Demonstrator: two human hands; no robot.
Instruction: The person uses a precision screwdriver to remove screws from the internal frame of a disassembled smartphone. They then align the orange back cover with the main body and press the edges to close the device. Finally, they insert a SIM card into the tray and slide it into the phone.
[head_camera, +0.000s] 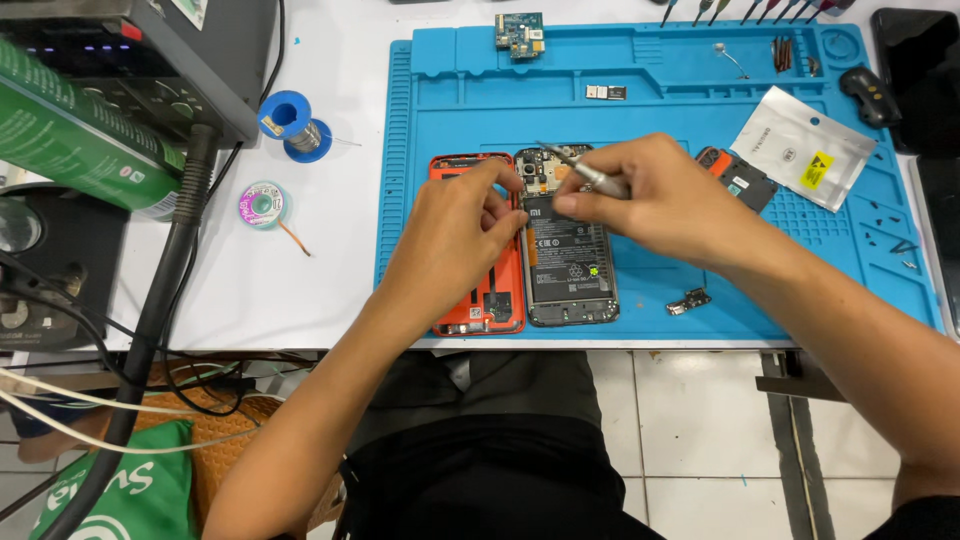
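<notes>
While the opened smartphone (568, 250) lies back-up on the blue repair mat (450, 90), battery and board exposed, the right hand (640, 200) pinches a slim metal screwdriver (585, 172), its tip over the phone's upper end. Beside it, the left hand (450, 235) has its fingers curled, fingertips touching the phone's left edge and covering part of the orange back cover (480, 300) lying just beside the phone. Near the right forearm sits a small loose connector board (688, 301).

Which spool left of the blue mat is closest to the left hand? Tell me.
The small teal-and-pink spool, lying nearer the left hand than the blue spool above it.
</notes>
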